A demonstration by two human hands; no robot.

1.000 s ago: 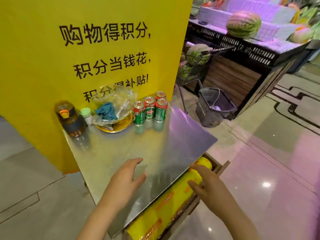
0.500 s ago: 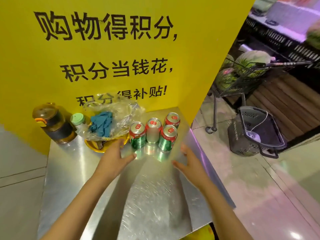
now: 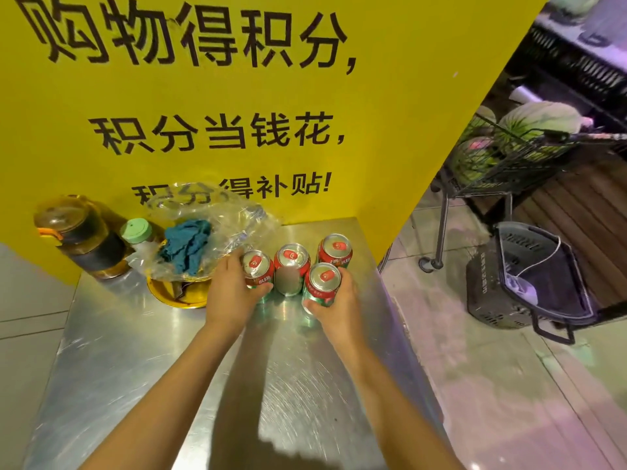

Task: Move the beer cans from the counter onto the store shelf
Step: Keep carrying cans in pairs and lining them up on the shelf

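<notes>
Several red-and-green beer cans stand upright in a cluster at the back of the steel counter (image 3: 169, 368), against a yellow sign wall. My left hand (image 3: 230, 293) wraps around the leftmost can (image 3: 257, 268). My right hand (image 3: 336, 307) grips the front right can (image 3: 322, 281). Between them stands a middle can (image 3: 291, 262), and a further can (image 3: 335, 250) is behind at the right. All cans still rest on the counter. No store shelf is in view.
Left of the cans sit a yellow dish (image 3: 176, 295) holding a plastic bag and blue cloth (image 3: 185, 245), a green-capped bottle (image 3: 135, 232) and a dark oil bottle (image 3: 81, 235). On the floor to the right are a grey basket (image 3: 529, 283) and a cart with watermelons (image 3: 509, 144).
Both hands moved forward from the counter's front to the cans and closed around one can each. The camera came closer to the counter.
</notes>
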